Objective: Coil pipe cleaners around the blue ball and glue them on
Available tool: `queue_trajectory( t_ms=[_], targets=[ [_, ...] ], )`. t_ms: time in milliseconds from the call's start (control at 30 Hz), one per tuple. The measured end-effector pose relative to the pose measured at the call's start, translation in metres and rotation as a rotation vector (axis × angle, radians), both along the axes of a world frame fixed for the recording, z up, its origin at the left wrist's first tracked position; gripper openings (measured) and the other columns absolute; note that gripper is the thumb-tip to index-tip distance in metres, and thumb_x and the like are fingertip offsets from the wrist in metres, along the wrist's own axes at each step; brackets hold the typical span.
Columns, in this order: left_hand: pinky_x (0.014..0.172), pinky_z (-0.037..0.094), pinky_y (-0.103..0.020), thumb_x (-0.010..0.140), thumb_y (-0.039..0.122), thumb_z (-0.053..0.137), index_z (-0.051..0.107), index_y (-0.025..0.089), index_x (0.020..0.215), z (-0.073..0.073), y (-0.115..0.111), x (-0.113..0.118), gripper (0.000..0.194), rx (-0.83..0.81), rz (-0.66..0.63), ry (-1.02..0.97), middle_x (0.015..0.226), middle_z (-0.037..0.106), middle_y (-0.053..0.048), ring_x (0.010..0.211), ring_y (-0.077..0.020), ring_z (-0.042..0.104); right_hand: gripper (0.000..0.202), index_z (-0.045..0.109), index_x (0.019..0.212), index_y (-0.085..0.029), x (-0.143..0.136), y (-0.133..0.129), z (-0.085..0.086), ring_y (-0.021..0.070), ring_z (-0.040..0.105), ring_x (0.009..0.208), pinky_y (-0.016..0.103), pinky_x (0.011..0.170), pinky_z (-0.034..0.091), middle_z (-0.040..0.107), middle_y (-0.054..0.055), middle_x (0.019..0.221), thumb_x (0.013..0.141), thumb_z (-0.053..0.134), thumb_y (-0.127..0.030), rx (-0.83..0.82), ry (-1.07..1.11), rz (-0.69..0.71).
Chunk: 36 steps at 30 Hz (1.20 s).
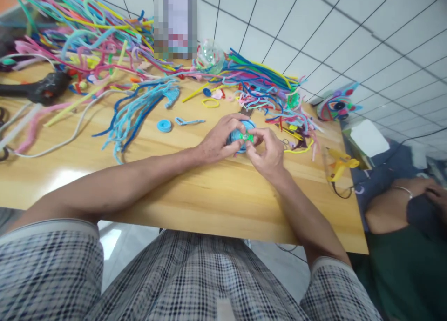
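Between my two hands, a little above the wooden table (pixel 195 186), is a round blue coil of pipe cleaner (pixel 236 142) with a small bright green piece (pixel 247 137) on its face. My left hand (pixel 225 137) wraps its fingers around the coil's left side. Thumb and fingertips of my right hand (pixel 267 149) pinch the green piece from the right; the fingers partly cover it. To the left lie a smaller blue coil (pixel 164 125) and a bent light-blue pipe cleaner (pixel 188 121). A bundle of blue pipe cleaners (pixel 139 107) spreads farther left.
Heaps of coloured pipe cleaners (pixel 87 46) fill the back left. A clear ball-shaped container (pixel 210 56) stands against the tiled wall. A black glue gun (pixel 45 88) lies far left, a yellow glue gun (pixel 338 165) at the right edge. Another person's arm (pixel 391 207) is at the right.
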<state>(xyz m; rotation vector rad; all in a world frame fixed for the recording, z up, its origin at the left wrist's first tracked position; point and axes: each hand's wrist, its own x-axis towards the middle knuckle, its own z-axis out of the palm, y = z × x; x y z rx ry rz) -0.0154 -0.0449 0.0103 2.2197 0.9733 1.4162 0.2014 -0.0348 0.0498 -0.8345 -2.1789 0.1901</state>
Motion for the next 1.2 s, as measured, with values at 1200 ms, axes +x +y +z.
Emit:
queue_trajectory(
  t_ms=[1200],
  targets=[
    [0.122, 0.050, -0.054, 0.112, 0.041, 0.053, 0.060, 0.022, 0.117, 0.007, -0.001, -0.001, 0.021, 0.030, -0.061, 0.025, 0.148, 0.067, -0.017, 0.141, -0.0279, 0.062, 0.027, 0.066, 0.129, -0.026, -0.004, -0.012, -0.031, 0.0200, 0.065, 0.079, 0.036, 0.075, 0.057, 0.068, 0.001, 0.088, 0.103, 0.064, -0.019, 0.200, 0.150, -0.025]
  ],
)
